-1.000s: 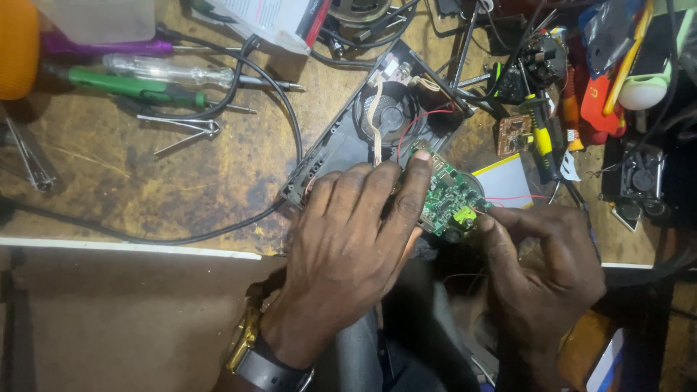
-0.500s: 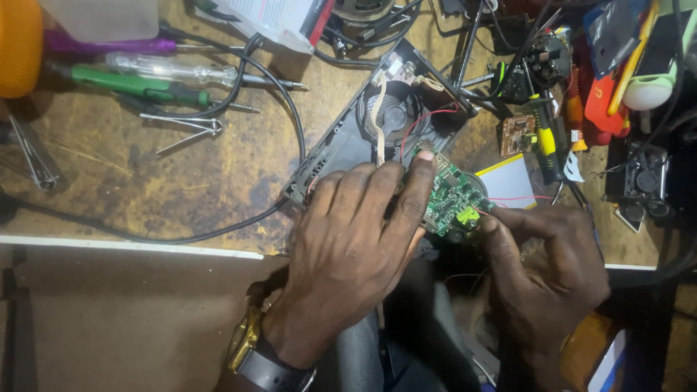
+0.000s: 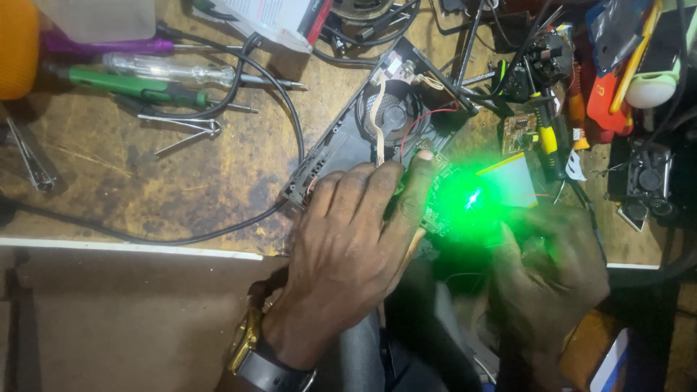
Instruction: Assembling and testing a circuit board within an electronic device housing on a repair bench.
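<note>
Your left hand [image 3: 356,247] lies flat, fingers together, pressing on the edge of the small green circuit board [image 3: 454,207], which glows bright green at the near end of the open black plastic casing [image 3: 348,141] on the scuffed wooden worktop [image 3: 145,181]. Your right hand [image 3: 552,272] cups the board's other side, fingers curled against it.

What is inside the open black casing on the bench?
Inside the black casing a round speaker, a white ribbon cable and a thin red wire are visible. The left hand covers its lower end, so that part cannot be seen.
</note>
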